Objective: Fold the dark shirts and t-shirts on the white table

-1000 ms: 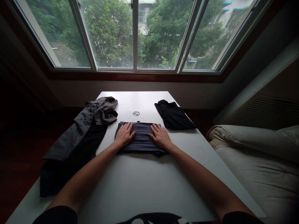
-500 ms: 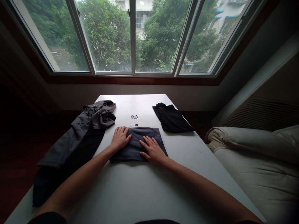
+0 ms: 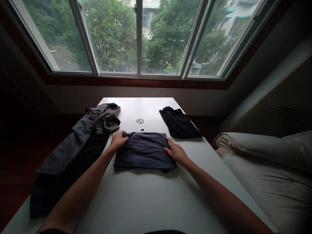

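A folded dark blue-grey garment (image 3: 145, 151) lies on the white table in front of me; its kind cannot be told from the fold. My left hand (image 3: 119, 140) is closed on its far left corner, thumb on top and the other fingers partly hidden. At the right edge, my right hand (image 3: 177, 152) grips the same garment, with thumb and fingertips on the fabric and the rest out of sight. A small corner of cloth sticks out at the near right.
Grey and black clothes (image 3: 83, 130) are heaped along the left side of the white table (image 3: 146, 201). A folded black garment (image 3: 180, 123) lies at the back right. Two round table inserts (image 3: 139, 121) sit beyond the fabric. A pale sofa (image 3: 265, 169) stands on the right, a window ahead.
My hands have gone from lying flat on the garment to gripping its left corner and right edge. They have moved apart, and a near right corner of cloth now pokes out.
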`<state>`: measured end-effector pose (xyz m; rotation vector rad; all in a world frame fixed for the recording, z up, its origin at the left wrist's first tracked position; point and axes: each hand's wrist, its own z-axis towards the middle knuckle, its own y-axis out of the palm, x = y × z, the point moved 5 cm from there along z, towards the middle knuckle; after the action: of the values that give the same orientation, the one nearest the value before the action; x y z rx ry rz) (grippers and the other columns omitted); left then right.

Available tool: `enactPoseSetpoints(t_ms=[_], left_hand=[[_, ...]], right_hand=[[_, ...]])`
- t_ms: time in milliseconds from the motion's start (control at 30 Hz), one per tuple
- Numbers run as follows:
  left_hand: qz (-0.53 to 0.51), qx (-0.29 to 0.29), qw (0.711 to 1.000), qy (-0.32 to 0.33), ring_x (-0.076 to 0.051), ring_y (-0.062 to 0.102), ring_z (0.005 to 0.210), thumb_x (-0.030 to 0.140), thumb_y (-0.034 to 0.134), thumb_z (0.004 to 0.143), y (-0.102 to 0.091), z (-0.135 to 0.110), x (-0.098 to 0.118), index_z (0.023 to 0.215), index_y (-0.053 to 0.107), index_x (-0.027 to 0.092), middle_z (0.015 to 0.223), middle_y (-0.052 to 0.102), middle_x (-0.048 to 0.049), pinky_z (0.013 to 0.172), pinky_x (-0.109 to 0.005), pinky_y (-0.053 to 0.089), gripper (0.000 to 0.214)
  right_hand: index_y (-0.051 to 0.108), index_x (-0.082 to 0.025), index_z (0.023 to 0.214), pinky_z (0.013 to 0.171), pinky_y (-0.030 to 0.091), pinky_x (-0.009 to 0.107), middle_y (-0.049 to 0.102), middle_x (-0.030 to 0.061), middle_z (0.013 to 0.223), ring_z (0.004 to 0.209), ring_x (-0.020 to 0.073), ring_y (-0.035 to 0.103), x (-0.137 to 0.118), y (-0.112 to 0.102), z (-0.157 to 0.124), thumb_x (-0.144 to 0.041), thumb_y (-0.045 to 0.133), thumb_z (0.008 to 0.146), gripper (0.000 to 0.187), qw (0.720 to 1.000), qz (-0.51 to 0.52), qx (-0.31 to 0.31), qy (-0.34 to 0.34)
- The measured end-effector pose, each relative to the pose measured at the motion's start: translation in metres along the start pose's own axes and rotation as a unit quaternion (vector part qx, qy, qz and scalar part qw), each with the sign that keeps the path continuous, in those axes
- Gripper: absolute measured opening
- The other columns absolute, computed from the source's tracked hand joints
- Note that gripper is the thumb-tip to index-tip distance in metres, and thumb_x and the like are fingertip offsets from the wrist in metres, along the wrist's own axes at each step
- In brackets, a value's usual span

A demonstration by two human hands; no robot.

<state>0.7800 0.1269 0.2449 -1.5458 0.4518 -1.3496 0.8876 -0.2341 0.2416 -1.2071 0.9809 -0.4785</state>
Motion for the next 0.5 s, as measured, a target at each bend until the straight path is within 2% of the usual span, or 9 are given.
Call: enactPoseSetpoints(t_ms=[67,167,267,333,400,467,500], left_hand=[[0.031,-0.001,0.999,-0.012,-0.031,0.064,0.108,0.035,0.064,0.082,0.002,-0.002,-0.002,0.102,0.073,0.019,0.101,0.073,-0.0094,0.099,-0.039,0.045,0.027],[-0.001,0.017,1.000,0.000,-0.028,0.061,0.111,0.032,0.064,0.081,0.000,-0.007,0.002,0.104,0.069,0.020,0.112,0.068,-0.0098,0.102,-0.039,0.045,0.026],[-0.111,0.000,0.990,0.082,-0.023,0.063,0.104,0.028,0.061,0.084,-0.006,-0.012,0.024,0.108,0.064,0.022,0.112,0.066,-0.0060,0.096,-0.035,0.048,0.025],[-0.168,-0.028,0.979,0.115,-0.021,0.063,0.092,0.028,0.059,0.087,-0.009,-0.015,0.044,0.111,0.060,0.023,0.101,0.067,-0.0019,0.087,-0.033,0.051,0.024],[-0.193,-0.036,0.971,0.138,-0.020,0.063,0.088,0.027,0.058,0.088,-0.013,-0.018,0.066,0.112,0.059,0.024,0.096,0.067,-0.0005,0.084,-0.033,0.051,0.024],[-0.209,-0.019,0.962,0.175,-0.021,0.063,0.094,0.023,0.058,0.086,-0.019,-0.022,0.088,0.114,0.058,0.023,0.103,0.068,-0.0022,0.088,-0.034,0.051,0.028],[-0.217,-0.010,0.956,0.196,-0.022,0.063,0.099,0.020,0.058,0.085,-0.022,-0.025,0.099,0.115,0.058,0.023,0.107,0.068,-0.0035,0.091,-0.035,0.051,0.030]], right_hand=[[0.047,-0.022,0.152,0.073,0.047,0.030,0.074,0.0058,0.096,0.084,0.0240,0.069,-0.001,-0.005,-0.002,-0.038,0.063,0.094,0.062,0.999,0.029,-0.028,0.001],[0.063,-0.025,0.131,0.068,0.043,0.027,0.072,0.0010,0.084,0.076,0.0205,0.066,-0.009,-0.021,-0.013,-0.034,0.066,0.090,0.042,0.996,0.053,-0.071,-0.032],[0.073,-0.025,0.099,0.062,0.040,0.025,0.069,-0.0007,0.074,0.068,0.0177,0.063,-0.025,-0.039,-0.030,-0.037,0.071,0.086,0.018,0.974,0.068,-0.191,-0.097],[0.074,-0.023,0.084,0.059,0.039,0.025,0.067,-0.0002,0.068,0.063,0.0162,0.061,-0.036,-0.054,-0.033,-0.044,0.069,0.089,0.022,0.959,0.089,-0.239,-0.121],[0.075,-0.022,0.085,0.061,0.042,0.026,0.068,0.0011,0.069,0.064,0.0163,0.061,-0.046,-0.069,-0.021,-0.050,0.063,0.093,0.032,0.967,0.116,-0.186,-0.129],[0.076,-0.021,0.099,0.069,0.047,0.027,0.073,0.0046,0.086,0.077,0.0190,0.066,-0.058,-0.078,-0.002,-0.052,0.061,0.094,0.034,0.974,0.146,-0.085,-0.149],[0.075,-0.021,0.109,0.075,0.050,0.029,0.075,0.0069,0.099,0.088,0.0209,0.068,-0.065,-0.078,0.009,-0.052,0.063,0.093,0.036,0.971,0.166,-0.053,-0.165]])
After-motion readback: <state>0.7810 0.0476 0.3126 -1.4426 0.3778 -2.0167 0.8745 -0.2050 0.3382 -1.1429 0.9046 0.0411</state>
